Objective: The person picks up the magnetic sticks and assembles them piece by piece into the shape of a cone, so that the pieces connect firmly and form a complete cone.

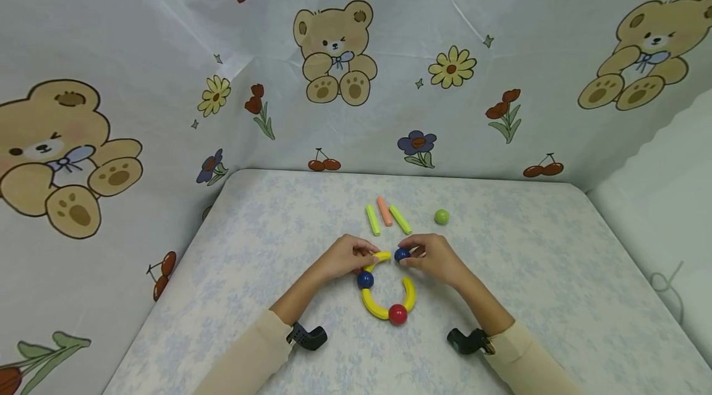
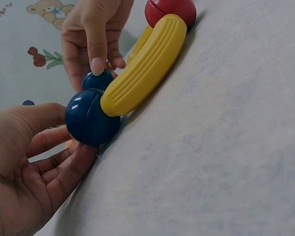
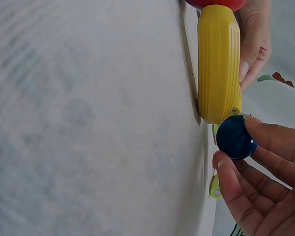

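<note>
In the head view a chain of curved yellow pieces (image 1: pixel 374 307) with a blue ball (image 1: pixel 365 280) and a red ball (image 1: pixel 397 314) forms an open ring. My left hand (image 1: pixel 349 255) grips the upper-left yellow piece (image 1: pixel 382 256). Just right of that piece's end, my right hand (image 1: pixel 432 256) pinches a second blue ball (image 1: pixel 402 254), a small gap apart. The right wrist view shows thumb and fingers around this blue ball (image 3: pixel 235 137). In the left wrist view the left hand (image 2: pixel 34 162) lies beside the nearer blue ball (image 2: pixel 91 118).
Behind the hands lie two light green sticks (image 1: pixel 373 220) and an orange stick (image 1: pixel 384 211), with a green ball (image 1: pixel 442 217) to their right. A bear-print cloth (image 1: pixel 384 135) hangs behind the table (image 1: pixel 517 246).
</note>
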Available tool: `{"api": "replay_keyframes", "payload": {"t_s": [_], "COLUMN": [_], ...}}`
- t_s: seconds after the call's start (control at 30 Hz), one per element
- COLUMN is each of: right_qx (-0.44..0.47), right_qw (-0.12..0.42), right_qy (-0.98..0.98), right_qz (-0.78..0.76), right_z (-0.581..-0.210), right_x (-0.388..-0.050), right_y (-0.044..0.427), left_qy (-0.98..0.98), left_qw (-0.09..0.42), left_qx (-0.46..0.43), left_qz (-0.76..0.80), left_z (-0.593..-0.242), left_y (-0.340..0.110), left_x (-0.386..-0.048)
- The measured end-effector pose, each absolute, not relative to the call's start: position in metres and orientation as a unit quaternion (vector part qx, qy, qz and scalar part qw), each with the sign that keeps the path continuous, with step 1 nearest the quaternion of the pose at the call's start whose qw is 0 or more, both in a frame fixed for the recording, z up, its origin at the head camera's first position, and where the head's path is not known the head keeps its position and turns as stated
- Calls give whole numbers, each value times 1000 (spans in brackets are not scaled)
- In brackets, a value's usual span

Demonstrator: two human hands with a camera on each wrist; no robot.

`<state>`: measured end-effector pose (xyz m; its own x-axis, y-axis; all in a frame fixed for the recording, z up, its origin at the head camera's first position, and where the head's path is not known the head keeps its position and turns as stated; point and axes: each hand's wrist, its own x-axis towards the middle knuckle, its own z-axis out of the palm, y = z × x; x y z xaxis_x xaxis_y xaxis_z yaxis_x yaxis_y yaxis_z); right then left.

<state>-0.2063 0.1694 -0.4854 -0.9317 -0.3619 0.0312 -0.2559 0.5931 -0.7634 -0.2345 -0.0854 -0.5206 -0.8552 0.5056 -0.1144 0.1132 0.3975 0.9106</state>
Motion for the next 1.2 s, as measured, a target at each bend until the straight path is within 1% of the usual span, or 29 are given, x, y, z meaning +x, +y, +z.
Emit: {"api": "replay_keyframes", "payload": {"t_s": [0.53,0.77,0.97,1.07,1.2], "right_qx": [-183,-179,-134,-108,-113], "right_qw": [71,82,83,98,140], "right_qy": [884,886,898,901,900], "right_qz": [-424,-419,-411,-408,-396], "right_z": [-489,-488,-484,-481,-477], "right_x": [-206,-205,-199,-193,-184], "right_y": [165,166,170,175,179], "left_qy": [803,803,805,803,801], "left_qw": [200,195,208,210,211], "left_qx": [199,224,221,222,226], "left_qz": [525,516,510,512,513], "left_z": [-522,-520,-523,-525,-526], "left_y": [-85,-83,-84,-84,-84], "left_x": [-234,-240,-244,-245,-246]}}
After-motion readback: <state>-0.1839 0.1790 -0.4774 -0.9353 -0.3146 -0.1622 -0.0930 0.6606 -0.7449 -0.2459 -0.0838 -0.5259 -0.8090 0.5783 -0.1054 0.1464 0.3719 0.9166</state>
